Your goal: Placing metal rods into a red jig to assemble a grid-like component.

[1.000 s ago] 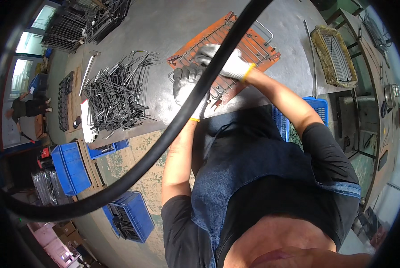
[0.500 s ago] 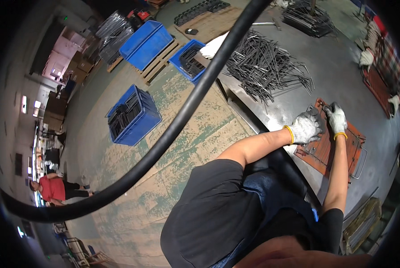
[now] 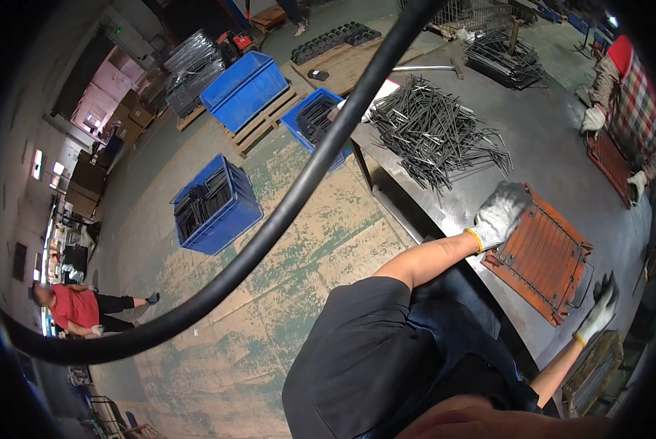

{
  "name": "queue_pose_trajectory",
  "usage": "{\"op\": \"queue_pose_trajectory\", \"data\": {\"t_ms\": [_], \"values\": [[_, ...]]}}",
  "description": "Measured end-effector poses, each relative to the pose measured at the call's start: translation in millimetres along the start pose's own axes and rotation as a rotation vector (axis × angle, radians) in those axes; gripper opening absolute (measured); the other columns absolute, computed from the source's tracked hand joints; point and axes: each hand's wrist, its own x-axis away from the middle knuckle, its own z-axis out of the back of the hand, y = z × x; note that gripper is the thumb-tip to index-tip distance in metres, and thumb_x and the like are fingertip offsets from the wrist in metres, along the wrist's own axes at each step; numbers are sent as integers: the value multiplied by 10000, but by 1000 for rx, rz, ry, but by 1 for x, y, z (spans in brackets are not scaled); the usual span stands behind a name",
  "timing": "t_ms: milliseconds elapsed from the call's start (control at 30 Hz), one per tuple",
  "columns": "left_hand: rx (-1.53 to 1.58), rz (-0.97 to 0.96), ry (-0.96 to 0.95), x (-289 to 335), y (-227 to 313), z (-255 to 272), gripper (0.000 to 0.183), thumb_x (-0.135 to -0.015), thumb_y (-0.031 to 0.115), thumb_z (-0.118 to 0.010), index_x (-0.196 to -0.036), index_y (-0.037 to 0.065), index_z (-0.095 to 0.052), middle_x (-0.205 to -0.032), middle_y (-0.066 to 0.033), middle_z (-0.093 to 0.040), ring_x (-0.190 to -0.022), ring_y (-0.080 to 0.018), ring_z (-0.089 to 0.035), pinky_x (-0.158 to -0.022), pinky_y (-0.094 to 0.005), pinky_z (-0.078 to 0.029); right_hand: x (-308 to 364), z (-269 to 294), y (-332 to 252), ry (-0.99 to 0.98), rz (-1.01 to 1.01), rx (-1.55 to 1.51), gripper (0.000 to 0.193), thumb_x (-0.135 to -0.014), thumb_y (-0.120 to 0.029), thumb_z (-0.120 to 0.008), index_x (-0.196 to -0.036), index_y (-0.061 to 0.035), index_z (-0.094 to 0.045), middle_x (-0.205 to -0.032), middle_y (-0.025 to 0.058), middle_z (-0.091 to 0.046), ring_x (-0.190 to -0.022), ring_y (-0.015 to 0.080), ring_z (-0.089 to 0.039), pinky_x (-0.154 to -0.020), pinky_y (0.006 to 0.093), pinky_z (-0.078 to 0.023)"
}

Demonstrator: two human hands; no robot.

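Observation:
An orange-red slatted metal frame (image 3: 544, 256) lies on the metal worktable in front of me, with thin dark rods along its edges and small posts near them. My left hand (image 3: 502, 216), in a white glove with a grey-coated finger area, is at the frame's far left edge; its fingers are smeared by motion. My right hand (image 3: 600, 309), gloved alike, hovers off the frame's right side with fingers stretched out and nothing visible in them. A bent wire handle (image 3: 584, 287) sticks out of the frame close to that hand.
Beyond the frame lies a heap of dark metal rods (image 3: 441, 132), with a hammer (image 3: 456, 69) behind it. A co-worker (image 3: 628, 110) at the right holds another reddish frame (image 3: 610, 167). Blue bins (image 3: 222, 208) of dark parts stand left. A black hose-like band (image 3: 298, 194) crosses the view.
My right hand has left the frame's far edge and moved right and nearer me, opening out. My left hand has stayed by the left edge. The view has shifted slightly.

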Motion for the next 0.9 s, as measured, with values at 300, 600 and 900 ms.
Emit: {"op": "queue_pose_trajectory", "data": {"t_ms": [300,600,900], "values": [[270,484,-245,11,-1,14,566,-956,273,-382,-1440,9,-252,-940,-227,-651,-837,-357,-639,-721,-478,-495,97,53,79,107,-74,702,361,-991,-274,-433,-1220,-47,-594,-1201,130,-618,-995,246,-630,-824,357,-511],[365,379,-610,20,-20,28,399,-942,302,-406,-862,-33,-607,-703,-198,-633,-662,-321,-643,-608,-424,-478,131,62,92,72,28,547,295,-983,-169,-457,-1192,-28,-609,-1111,96,-634,-958,169,-634,-704,269,-494],[1061,968,-891,20,49,15,269,-987,299,-445,-904,78,-572,-729,-50,-610,-562,-133,-596,-433,-258,-403,140,55,78,153,-95,472,301,-890,-104,-488,-1143,-60,-645,-1148,98,-635,-1059,217,-599,-864,306,-499]]}}
